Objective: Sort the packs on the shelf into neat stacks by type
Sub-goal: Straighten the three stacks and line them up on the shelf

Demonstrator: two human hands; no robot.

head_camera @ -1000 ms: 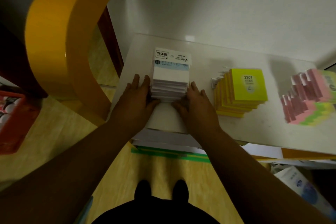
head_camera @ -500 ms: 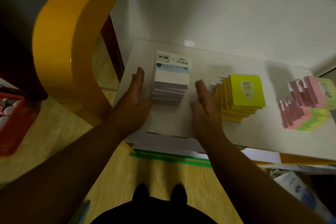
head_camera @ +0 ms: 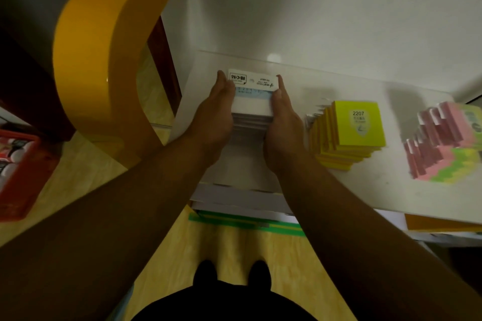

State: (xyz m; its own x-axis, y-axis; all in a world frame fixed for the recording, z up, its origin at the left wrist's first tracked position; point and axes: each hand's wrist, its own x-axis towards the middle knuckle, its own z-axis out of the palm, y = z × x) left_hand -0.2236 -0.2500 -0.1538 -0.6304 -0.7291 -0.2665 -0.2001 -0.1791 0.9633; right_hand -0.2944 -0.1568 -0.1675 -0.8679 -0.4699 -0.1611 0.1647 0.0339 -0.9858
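Observation:
A stack of white packs [head_camera: 252, 101] stands at the left of the white shelf [head_camera: 391, 185]. My left hand [head_camera: 215, 112] presses flat against its left side and my right hand [head_camera: 283, 117] against its right side, fingers straight along the stack. To the right stands a stack of yellow packs [head_camera: 349, 135], fanned toward the front. Farther right lies a slanted pile of pink and green packs [head_camera: 443, 143], partly cut off by the frame edge.
A curved orange shelf frame [head_camera: 91, 47] rises at the left. A red crate [head_camera: 18, 169] sits on the floor at far left. Lower shelves with paper goods [head_camera: 247, 203] jut out beneath the shelf's front edge. My feet show below.
My hands were at the front of the white stack, then spread apart beside it; now both have closed in against its left and right sides.

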